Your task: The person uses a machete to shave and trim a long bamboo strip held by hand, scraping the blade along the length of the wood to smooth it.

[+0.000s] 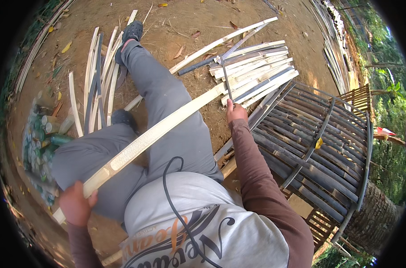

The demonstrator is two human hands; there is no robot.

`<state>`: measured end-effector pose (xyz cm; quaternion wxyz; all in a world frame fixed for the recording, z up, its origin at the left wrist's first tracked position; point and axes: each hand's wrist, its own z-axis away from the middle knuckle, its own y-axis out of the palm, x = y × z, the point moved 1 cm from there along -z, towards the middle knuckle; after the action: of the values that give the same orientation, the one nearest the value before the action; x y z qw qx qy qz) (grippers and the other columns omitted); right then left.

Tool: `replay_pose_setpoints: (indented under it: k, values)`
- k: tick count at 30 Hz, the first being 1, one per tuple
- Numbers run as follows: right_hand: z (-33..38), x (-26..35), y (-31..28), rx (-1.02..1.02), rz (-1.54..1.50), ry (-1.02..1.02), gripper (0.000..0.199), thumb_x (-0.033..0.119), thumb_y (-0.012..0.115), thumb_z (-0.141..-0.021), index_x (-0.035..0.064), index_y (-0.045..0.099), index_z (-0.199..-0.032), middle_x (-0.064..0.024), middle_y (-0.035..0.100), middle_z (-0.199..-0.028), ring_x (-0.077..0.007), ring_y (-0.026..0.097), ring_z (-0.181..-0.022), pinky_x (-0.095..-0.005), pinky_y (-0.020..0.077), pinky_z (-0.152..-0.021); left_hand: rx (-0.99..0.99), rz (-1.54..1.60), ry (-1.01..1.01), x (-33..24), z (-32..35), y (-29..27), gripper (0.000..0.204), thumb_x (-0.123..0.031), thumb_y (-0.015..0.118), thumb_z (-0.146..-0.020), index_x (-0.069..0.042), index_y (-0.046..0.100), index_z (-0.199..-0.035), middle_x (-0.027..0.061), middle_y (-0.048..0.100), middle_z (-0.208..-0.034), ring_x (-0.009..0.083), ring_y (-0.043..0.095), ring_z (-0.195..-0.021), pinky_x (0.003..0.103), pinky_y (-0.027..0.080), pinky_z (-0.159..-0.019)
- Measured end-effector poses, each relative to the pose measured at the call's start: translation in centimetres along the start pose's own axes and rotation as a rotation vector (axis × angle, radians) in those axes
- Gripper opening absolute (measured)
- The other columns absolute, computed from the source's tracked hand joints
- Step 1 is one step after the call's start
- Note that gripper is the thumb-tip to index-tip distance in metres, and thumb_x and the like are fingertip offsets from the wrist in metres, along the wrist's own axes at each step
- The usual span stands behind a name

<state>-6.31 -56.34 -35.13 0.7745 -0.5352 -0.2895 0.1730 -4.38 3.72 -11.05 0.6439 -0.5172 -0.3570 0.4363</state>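
Head cam looking straight down at someone sitting outdoors on bare dirt ground [176, 27], grey trousers, legs stretched out ahead.

Left hand [74, 204] is closed tight around the near end of a long pale bamboo strip [154, 136]. The strip runs diagonally across the lap, from lower left up toward the upper right, passing over both thighs, and its far end reaches the stack of splits. It looks like the flat inner face is turned up.

Right hand [235, 111] is out in front, fist wrapped around the handle of a thin dark blade [225, 76] that points up and away from the body. The blade sits just where the long strip meets the pile, though I can't tell if the edge is actually touching the strip.

Other stuff around:
- pile of split bamboo slats [256, 67], pale and dark mixed, lying right past the right hand
- another loose bunch of slats [100, 76] on the ground left of the outstretched leg
- big woven dark bamboo basket frame [319, 152] lying on its side at the right, just beside the right arm
- a heap of plastic bottles [40, 143] at the far left edge
- black cable [171, 196] dangling over the white shirt
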Motion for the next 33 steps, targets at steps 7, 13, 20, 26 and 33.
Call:
replay_pose_setpoints:
  k: [7,13,20,26,33]
  values:
    - [0.0,-0.9,-0.5,0.083,0.017,-0.117,0.066,0.062,0.049,-0.103,0.0029,0.076,-0.111,-0.0285,0.074,-0.101,-0.0452,0.071,-0.101,-0.0521,0.0551,-0.09,-0.019,-0.001,-0.012,-0.1,0.7,0.3,0.043,-0.034,0.083,-0.076,-0.005,0.052,-0.085,0.0173,0.059,-0.076,0.0421,0.06,-0.073,0.052,0.046,-0.063]
    - [-0.7,0.2,-2.1,0.091,0.07,-0.132,0.07,0.063,0.046,-0.103,0.0005,0.076,-0.113,-0.0278,0.074,-0.104,-0.0463,0.069,-0.104,-0.0522,0.0535,-0.093,-0.027,0.022,0.002,0.2,1.0,0.2,0.044,-0.035,0.083,-0.077,-0.005,0.053,-0.086,0.0178,0.059,-0.075,0.0422,0.06,-0.072,0.052,0.046,-0.063]
    - [-2.4,-0.4,-1.5,0.071,0.125,-0.04,0.068,0.063,0.044,-0.104,0.0021,0.076,-0.106,-0.0263,0.074,-0.104,-0.0445,0.07,-0.102,-0.052,0.0545,-0.091,0.0,0.052,0.007,0.2,0.4,0.1,0.044,-0.034,0.084,-0.075,-0.005,0.052,-0.085,0.018,0.058,-0.075,0.0426,0.059,-0.072,0.053,0.046,-0.062]
    - [-3.3,-1.7,-3.0,0.056,0.263,-0.038,0.065,0.061,0.045,-0.104,0.0032,0.075,-0.105,-0.0253,0.074,-0.101,-0.0447,0.071,-0.099,-0.0525,0.0551,-0.089,-0.02,0.016,0.004,0.7,0.5,0.5,0.045,-0.035,0.084,-0.074,-0.005,0.052,-0.085,0.0182,0.059,-0.076,0.0426,0.06,-0.072,0.053,0.046,-0.062]
    - [-0.9,-3.5,-2.6,0.279,0.362,-0.361,0.069,0.065,0.047,-0.102,0.0026,0.075,-0.103,-0.0266,0.074,-0.099,-0.0451,0.07,-0.099,-0.0522,0.0544,-0.089,-0.037,0.015,-0.018,0.6,1.4,0.6,0.046,-0.037,0.083,-0.074,-0.005,0.053,-0.086,0.018,0.059,-0.075,0.0425,0.06,-0.071,0.052,0.046,-0.062]
